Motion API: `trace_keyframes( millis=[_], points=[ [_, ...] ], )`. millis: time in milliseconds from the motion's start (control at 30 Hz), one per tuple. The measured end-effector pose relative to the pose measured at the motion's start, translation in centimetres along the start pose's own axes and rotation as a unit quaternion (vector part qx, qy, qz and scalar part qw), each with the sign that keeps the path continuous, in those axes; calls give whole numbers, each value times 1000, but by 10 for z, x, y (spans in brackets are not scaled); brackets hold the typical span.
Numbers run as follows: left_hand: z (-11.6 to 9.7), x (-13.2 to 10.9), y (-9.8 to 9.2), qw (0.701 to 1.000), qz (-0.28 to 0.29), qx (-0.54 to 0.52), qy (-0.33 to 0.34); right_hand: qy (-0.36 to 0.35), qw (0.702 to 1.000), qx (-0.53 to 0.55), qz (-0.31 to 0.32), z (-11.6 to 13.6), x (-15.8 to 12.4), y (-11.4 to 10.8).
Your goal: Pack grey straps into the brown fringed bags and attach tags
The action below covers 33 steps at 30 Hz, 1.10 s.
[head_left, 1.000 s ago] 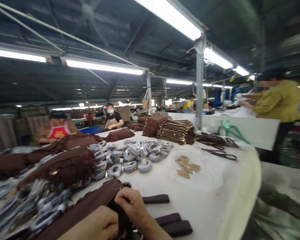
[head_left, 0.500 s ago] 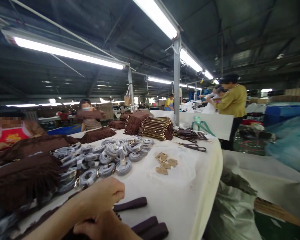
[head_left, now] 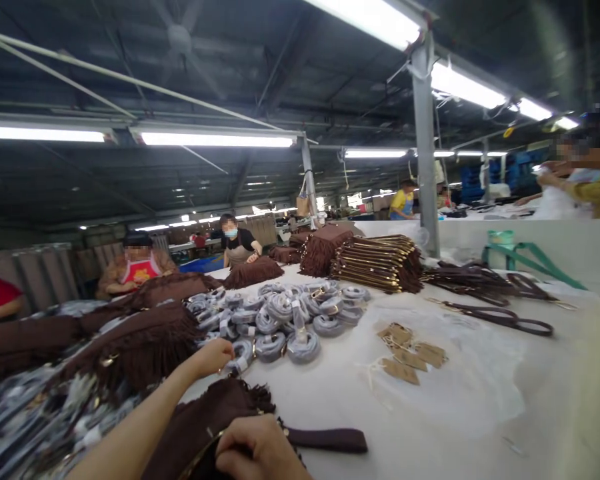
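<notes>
My left hand (head_left: 211,357) reaches out to the near edge of a pile of coiled grey straps (head_left: 280,313), wrapped in clear plastic with gold clasps. Its fingers are curled in beside the nearest coil (head_left: 243,355); what they hold, if anything, is hidden. Close to me lies a dark brown fringed bag (head_left: 205,420) with a gold zip. My right hand (head_left: 260,445) is closed on the bag's edge, by the zip. A brown wrist strap (head_left: 327,440) sticks out to the right of the bag.
Brown tags (head_left: 405,353) lie on thin white plastic. Behind are stacked fringed bags (head_left: 375,260) and dark straps (head_left: 495,317). More brown bags (head_left: 140,340) cover the left side of the white table (head_left: 430,440). Co-workers sit across, and a metal post (head_left: 425,147) stands behind.
My left hand has moved away from my right hand, forward to the coiled straps. The view has swung left, and the brown bag under my right hand now shows more fully.
</notes>
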<state>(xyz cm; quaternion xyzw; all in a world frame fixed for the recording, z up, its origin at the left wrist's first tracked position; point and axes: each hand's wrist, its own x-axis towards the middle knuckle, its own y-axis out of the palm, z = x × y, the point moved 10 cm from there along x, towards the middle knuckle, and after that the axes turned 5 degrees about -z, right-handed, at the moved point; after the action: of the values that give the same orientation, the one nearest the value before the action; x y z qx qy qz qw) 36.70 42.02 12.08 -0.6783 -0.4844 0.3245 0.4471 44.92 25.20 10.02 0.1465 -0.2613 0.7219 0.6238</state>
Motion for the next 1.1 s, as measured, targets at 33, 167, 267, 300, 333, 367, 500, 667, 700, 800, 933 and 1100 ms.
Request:
trace_keyframes(
  millis=[33, 167, 267, 300, 333, 367, 500, 667, 700, 800, 933, 1100],
  points=[
    [0, 5, 3, 1000, -5, 12, 4, 8, 1000, 18, -6, 0, 0, -2],
    [3, 20, 30, 998, -17, 57, -7, 47, 996, 72, -15, -4, 0, -6],
    [7, 22, 46, 996, -58, 61, -25, 61, 996, 71, -8, -8, -1, -5],
    [7, 22, 47, 995, -77, 55, -28, 64, 996, 70, -5, -9, -1, -5],
    [7, 21, 44, 994, -95, 45, -30, 65, 996, 69, -1, -11, -1, -4],
    [7, 21, 36, 993, -111, 31, -30, 66, 996, 67, 2, -12, -1, -3],
    [12, 10, -29, 987, -152, -50, -28, 63, 997, 36, 15, -14, -1, 0],
    [36, -58, -108, 983, -156, -84, -45, 44, 998, 7, 37, -18, -3, 5],
    [43, -78, -111, 983, -158, -76, -53, 38, 998, 3, 46, -19, -4, 7],
    [62, -132, -89, 986, -146, -34, -79, 28, 998, -10, 57, -22, -6, 9],
    [66, -177, -35, 994, -79, 36, -63, 17, 998, -16, 63, -17, -9, 9],
    [44, -185, -22, 989, -47, 138, 19, 22, 998, -14, 55, -11, -10, 6]
  ],
)
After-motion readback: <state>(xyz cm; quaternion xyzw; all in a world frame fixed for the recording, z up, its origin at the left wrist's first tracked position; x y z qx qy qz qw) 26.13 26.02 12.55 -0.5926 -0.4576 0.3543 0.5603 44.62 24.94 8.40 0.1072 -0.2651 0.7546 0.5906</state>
